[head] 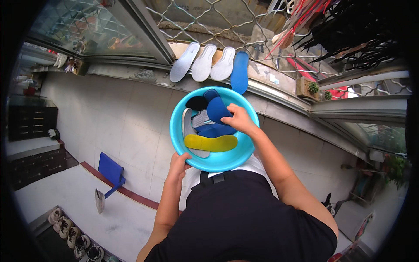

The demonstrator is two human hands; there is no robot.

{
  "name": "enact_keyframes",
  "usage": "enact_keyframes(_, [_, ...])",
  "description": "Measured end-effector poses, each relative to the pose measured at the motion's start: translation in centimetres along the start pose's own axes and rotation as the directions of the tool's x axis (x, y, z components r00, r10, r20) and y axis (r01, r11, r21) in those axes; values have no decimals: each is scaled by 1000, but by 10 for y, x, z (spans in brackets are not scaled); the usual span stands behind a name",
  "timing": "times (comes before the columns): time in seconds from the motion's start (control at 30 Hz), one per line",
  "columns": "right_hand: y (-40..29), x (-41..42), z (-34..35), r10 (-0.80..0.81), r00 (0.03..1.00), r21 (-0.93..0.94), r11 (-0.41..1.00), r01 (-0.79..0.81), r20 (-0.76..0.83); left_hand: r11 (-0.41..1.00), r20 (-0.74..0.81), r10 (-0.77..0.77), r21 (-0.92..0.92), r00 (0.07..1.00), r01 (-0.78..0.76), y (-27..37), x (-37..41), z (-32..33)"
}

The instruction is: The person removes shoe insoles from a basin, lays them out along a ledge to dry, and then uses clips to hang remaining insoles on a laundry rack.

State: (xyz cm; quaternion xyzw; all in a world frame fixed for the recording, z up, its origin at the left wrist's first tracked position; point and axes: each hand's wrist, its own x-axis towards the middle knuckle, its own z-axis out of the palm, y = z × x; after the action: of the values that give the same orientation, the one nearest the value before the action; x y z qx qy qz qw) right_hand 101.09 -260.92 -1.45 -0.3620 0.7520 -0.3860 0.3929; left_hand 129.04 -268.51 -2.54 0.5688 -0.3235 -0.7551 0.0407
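Observation:
A turquoise plastic basin (244,157) rests against my waist, its lower left rim gripped by my left hand (178,165). Between the thumb and fingers of my right hand (240,119) is a dark blue shoe insole (217,109), held over the basin. Inside lie a yellow insole (211,143), another blue insole (217,130), a black insole (197,103) and several grey ones, partly overlapping. Beyond the basin, three pale insoles (203,62) and one bright blue insole (240,72) lie side by side on the window sill (262,75), their far ends toward the wire grille.
A metal grille (226,19) closes the window opening. Potted cacti (313,87) stand on the sill at right, below hanging dark strips (353,32). An open window sash (154,39) is at left. Several shoes (72,234) stand at lower left, near a blue-handled dustpan (111,168).

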Motion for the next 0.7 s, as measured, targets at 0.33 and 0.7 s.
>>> enact_keyframes(0.33, [30,18,-135,-291,889,-392,909,141,-355,999,-19,0,50,1000,1,2,-6,9])
enact_keyframes(0.7, [166,126,-136,-438,765,-282,897,340,-472,999,-111,23,37,994,-19,7,-13,24])
